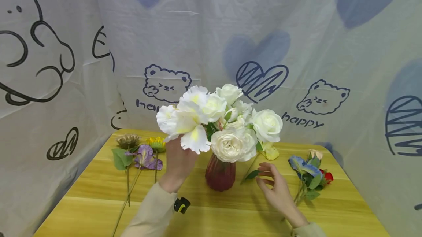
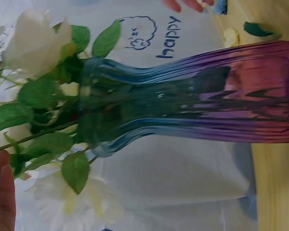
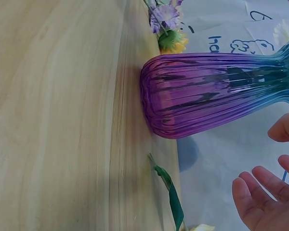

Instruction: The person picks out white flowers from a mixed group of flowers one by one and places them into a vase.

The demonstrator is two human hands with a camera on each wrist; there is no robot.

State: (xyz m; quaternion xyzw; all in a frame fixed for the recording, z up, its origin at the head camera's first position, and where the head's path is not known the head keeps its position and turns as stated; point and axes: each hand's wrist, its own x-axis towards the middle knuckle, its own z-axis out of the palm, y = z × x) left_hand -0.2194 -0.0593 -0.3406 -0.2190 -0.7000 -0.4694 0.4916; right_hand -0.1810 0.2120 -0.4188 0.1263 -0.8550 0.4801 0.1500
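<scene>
White roses (image 1: 267,125) and other white blooms fill a ribbed glass vase (image 2: 154,101), blue-green above and pink-purple below, which stands upright. On its left, my left hand (image 1: 181,160) is raised under a white iris (image 1: 192,119) with yellow centres. The bloom hides its fingers in the head view. In the left wrist view, the fingers (image 2: 2,192) are at a thin stem (image 2: 36,137) that runs into the vase mouth, and they seem to pinch it. My right hand (image 1: 278,191) hovers right of the vase, its fingers loosely spread and holding nothing.
A yellow flower (image 1: 270,151) with a green leaf lies behind the right hand. Blue, red and pale flowers (image 1: 306,171) lie at the right. Purple (image 1: 146,157), yellow (image 1: 156,143) and brownish (image 1: 128,141) flowers lie at the left. A printed white sheet surrounds the wooden table (image 1: 211,218).
</scene>
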